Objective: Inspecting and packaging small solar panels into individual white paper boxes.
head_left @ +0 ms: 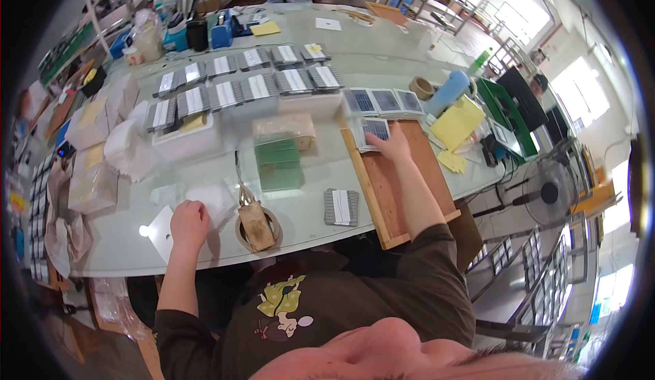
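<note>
My right hand (390,144) reaches over a wooden tray (423,175) on the right side of the table. Its fingers are closed on a small dark gridded solar panel (374,128) at the tray's far left corner. Just beyond stands a row of similar panels (385,101) in white-edged piles. My left hand (190,223) rests with fingers curled over the edge of a white sheet (162,235); whatever it holds is hidden. Crumpled white wrapping (217,202) lies beside it. Nearer the middle sits a grey stack of strips with a white band (340,207).
A worn block with wires (256,226) leans on a ring-shaped roll. Behind it are green translucent plates (278,165). Banded grey stacks (226,94) stand in rows on white boxes. At right are yellow paper (457,123), a blue bottle (449,92) and a fan (549,192).
</note>
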A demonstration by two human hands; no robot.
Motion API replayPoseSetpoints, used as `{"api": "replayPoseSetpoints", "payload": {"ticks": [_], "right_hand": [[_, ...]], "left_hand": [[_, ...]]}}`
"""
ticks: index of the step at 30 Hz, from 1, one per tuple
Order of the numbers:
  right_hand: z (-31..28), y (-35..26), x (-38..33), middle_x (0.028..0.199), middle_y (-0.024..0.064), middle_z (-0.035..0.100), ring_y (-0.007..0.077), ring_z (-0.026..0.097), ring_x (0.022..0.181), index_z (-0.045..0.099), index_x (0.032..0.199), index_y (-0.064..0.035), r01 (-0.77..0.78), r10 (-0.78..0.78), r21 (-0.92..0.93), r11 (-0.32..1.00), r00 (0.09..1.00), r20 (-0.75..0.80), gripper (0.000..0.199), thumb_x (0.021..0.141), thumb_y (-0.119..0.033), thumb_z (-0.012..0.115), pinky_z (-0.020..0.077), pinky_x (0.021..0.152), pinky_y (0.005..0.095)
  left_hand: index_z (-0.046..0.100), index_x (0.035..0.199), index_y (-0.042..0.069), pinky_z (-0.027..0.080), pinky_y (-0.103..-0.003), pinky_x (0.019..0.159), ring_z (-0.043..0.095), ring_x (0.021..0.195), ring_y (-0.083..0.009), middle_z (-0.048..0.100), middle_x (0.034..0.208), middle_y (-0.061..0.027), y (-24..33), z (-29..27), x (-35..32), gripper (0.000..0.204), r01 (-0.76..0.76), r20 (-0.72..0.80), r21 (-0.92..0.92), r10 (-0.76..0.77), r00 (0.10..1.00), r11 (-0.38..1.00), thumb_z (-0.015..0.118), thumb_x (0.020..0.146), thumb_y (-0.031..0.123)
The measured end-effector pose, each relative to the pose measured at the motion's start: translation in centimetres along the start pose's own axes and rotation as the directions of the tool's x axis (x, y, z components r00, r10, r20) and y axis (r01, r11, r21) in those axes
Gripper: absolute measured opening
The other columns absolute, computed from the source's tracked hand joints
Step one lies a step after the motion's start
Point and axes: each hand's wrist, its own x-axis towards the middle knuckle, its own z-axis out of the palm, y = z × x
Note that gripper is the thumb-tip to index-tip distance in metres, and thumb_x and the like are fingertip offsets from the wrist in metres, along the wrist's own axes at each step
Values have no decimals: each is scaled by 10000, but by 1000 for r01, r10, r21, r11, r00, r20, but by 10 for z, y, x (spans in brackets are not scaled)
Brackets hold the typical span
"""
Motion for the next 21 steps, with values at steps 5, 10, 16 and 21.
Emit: {"api": "replayPoseSetpoints", "payload": {"ticks": [5, 10, 16, 21], "right_hand": [[8, -83, -7, 1419, 218, 334, 335, 382, 1291, 11, 1487, -37, -255, 306, -331, 909, 945, 112, 1281, 622, -674, 708, 355, 1022, 480], [6, -85, -1, 1437, 211, 300, 326, 343, 1304, 15, 1491, -51, -347, 388, -253, 903, 912, 133, 1248, 639, -640, 711, 297, 1059, 479], [7, -82, 7, 1438, 194, 316, 326, 317, 1329, 1, 1486, -44, -381, 418, -239, 893, 899, 128, 1241, 651, -621, 715, 294, 1060, 493], [1, -94, -2, 1426, 191, 328, 331, 338, 1304, -14, 1490, -55, -352, 390, -267, 897, 915, 105, 1264, 637, -652, 703, 302, 1020, 535]], "left_hand": [[653, 797, 52, 484, -427, 718, 590, 823, -328, 610, 824, -133, -3, -3, -5, 100, 24, -14, 27, -24, 1000, 999, 593, 792, 131], [655, 798, 60, 484, -428, 714, 590, 817, -331, 611, 824, -133, 0, 2, -8, 100, 3, -29, -1, -4, 1000, 1000, 593, 790, 138], [662, 807, 64, 483, -422, 727, 590, 833, -321, 614, 833, -123, -1, 4, -8, 105, 26, -21, 4, -26, 999, 1000, 594, 795, 144], [662, 815, 59, 482, -421, 737, 587, 842, -322, 615, 841, -124, -2, 4, -13, 114, 12, -51, -4, -12, 999, 1000, 587, 804, 144]]}}
